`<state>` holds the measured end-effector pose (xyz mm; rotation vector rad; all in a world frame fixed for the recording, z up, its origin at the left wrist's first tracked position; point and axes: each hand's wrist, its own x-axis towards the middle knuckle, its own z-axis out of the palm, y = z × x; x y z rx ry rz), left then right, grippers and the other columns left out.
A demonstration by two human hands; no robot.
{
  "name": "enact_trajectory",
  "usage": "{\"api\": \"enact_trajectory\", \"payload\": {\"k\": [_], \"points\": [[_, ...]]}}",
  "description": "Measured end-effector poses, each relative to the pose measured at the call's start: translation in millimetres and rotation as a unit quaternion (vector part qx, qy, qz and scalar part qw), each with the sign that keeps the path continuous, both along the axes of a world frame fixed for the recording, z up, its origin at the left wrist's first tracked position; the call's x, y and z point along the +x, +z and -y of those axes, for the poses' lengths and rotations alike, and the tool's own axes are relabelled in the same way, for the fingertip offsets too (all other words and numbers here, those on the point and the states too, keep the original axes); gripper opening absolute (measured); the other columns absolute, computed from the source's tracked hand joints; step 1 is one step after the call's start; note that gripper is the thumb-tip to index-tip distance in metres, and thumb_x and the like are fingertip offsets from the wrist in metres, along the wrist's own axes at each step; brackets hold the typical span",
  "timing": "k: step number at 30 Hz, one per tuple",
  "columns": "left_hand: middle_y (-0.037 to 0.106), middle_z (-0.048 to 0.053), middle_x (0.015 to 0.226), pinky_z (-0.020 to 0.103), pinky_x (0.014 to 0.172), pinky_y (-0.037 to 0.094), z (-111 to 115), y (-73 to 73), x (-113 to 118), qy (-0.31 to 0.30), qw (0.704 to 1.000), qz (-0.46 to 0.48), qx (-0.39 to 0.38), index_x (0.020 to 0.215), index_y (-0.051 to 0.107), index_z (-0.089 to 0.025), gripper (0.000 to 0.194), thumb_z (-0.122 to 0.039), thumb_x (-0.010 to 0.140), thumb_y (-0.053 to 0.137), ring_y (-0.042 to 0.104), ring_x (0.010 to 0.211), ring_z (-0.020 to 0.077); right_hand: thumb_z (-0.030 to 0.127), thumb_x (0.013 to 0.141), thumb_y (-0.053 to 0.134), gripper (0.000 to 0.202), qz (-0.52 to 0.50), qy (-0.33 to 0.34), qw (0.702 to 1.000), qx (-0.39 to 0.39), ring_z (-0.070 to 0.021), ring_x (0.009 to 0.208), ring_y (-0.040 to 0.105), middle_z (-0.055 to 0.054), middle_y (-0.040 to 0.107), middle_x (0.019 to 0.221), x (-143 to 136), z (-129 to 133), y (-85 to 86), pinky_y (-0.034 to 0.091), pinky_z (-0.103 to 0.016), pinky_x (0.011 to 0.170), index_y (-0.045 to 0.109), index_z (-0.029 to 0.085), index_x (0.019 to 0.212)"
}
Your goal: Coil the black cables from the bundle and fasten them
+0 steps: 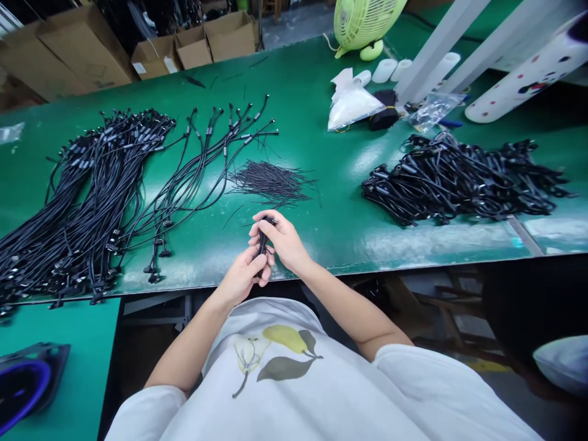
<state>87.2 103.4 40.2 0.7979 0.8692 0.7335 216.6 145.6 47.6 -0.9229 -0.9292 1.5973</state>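
Note:
Close to the table's front edge, both my hands are closed on one folded black cable (263, 237). My right hand (285, 240) grips its upper end, where a small metal connector shows by the thumb. Lower down, my left hand (243, 272) has its fingers wrapped round the cable's other end. Much of the cable is hidden by the fingers. Just beyond my hands lies a pile of thin black twist ties (271, 182). Several loose straight cables (202, 162) spread out to the left of that pile.
A big heap of long black cables (98, 177) covers the left of the green table (316, 147). Bundled cables (463, 177) lie at the right. Behind them are a plastic bag of white material (353, 107), a green fan (365, 24) and grey posts (441, 46). Cardboard boxes (193, 48) stand beyond.

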Motion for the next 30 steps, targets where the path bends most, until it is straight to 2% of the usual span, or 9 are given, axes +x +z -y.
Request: {"api": "enact_trajectory", "payload": {"k": [4,7,11,15,19,21,23,28,30], "points": [[0.053,-0.003,0.068,0.017,0.048,0.038,-3,4.7,1,-0.025,0.998,0.034,-0.045,0.095,0.055,-0.016,0.04,-0.045,0.075,0.075,0.048,0.053,0.006,0.044,0.078,0.065,0.037,-0.088,0.016,0.994,-0.064,-0.0123,0.074,0.063,-0.002,0.062,0.09,7,5,4.3,0.026,-0.014,0.039,0.052,0.02,0.103],[0.042,-0.007,0.058,0.014,0.038,0.023,-1,2.8,7,0.017,0.996,0.044,-0.071,0.087,0.055,-0.016,0.043,-0.055,0.077,0.069,0.034,0.043,0.0031,0.041,0.076,0.066,0.037,-0.132,0.03,0.988,-0.08,-0.0124,0.075,0.061,-0.002,0.058,0.091,12,9,4.9,0.029,-0.015,0.039,0.052,0.02,0.104],[0.027,-0.012,0.041,0.015,0.033,0.01,2,-4.5,19,0.082,0.996,-0.008,-0.039,0.071,0.051,-0.016,0.056,-0.072,0.076,0.057,0.016,0.033,0.0016,0.033,0.071,0.069,0.041,-0.155,0.031,0.987,-0.04,-0.0108,0.071,0.056,0.001,0.051,0.088,9,16,7.3,0.031,-0.016,0.039,0.05,0.022,0.106],[0.026,-0.012,0.039,0.016,0.033,0.013,4,-15.1,28,0.088,0.996,-0.028,-0.016,0.068,0.049,-0.017,0.052,-0.066,0.076,0.062,0.016,0.032,0.0019,0.029,0.071,0.067,0.04,-0.144,-0.002,0.989,-0.012,-0.0071,0.057,0.041,0.005,0.041,0.077,3,20,3.9,0.024,-0.018,0.04,0.046,0.025,0.104],[0.067,0.004,0.081,0.023,0.063,0.05,6,-14.3,20,-0.001,0.997,-0.068,0.033,0.101,0.06,-0.016,0.04,-0.051,0.081,0.067,0.062,0.07,0.0125,0.033,0.076,0.061,0.036,-0.064,-0.024,0.997,0.017,-0.0061,0.052,0.03,0.005,0.04,0.075,33,9,-9.7,0.028,-0.02,0.046,0.044,0.025,0.106],[0.064,0.011,0.119,0.035,0.093,0.048,4,0.1,9,-0.049,0.988,-0.108,0.095,0.12,0.058,-0.02,0.045,-0.042,0.083,0.067,0.061,0.109,0.0224,0.032,0.077,0.06,0.037,0.09,-0.079,0.991,0.055,-0.008,0.056,0.037,0.004,0.045,0.078,72,2,-9.9,0.034,-0.021,0.051,0.045,0.024,0.11],[0.061,0.01,0.128,0.039,0.103,0.042,4,28.2,-2,-0.107,0.968,-0.14,0.181,0.123,0.06,-0.023,0.035,-0.035,0.09,0.059,0.055,0.12,0.0253,0.027,0.079,0.057,0.041,0.31,-0.172,0.929,0.103,-0.0125,0.071,0.05,-0.001,0.053,0.087,124,-4,0.0,0.043,-0.026,0.064,0.045,0.021,0.118],[0.069,0.001,0.115,0.032,0.092,0.051,16,127.2,0,-0.305,0.848,-0.071,0.428,0.129,0.057,-0.035,0.04,-0.017,0.095,0.044,0.063,0.105,0.0192,0.005,0.081,0.043,0.058,0.733,-0.284,0.604,0.132,-0.0234,0.125,0.044,-0.021,0.045,0.137,264,-30,41.0,0.031,-0.037,0.105,0.037,0.006,0.138],[0.072,-0.004,0.106,0.03,0.085,0.055,26,155.3,12,-0.279,0.838,-0.068,0.465,0.129,0.056,-0.042,0.038,-0.026,0.095,0.047,0.066,0.099,0.0186,0.009,0.087,0.047,0.06,0.782,-0.283,0.553,0.048,-0.0229,0.13,0.04,-0.026,0.041,0.139,307,-48,41.7,0.03,-0.035,0.104,0.029,0.001,0.144]]}}
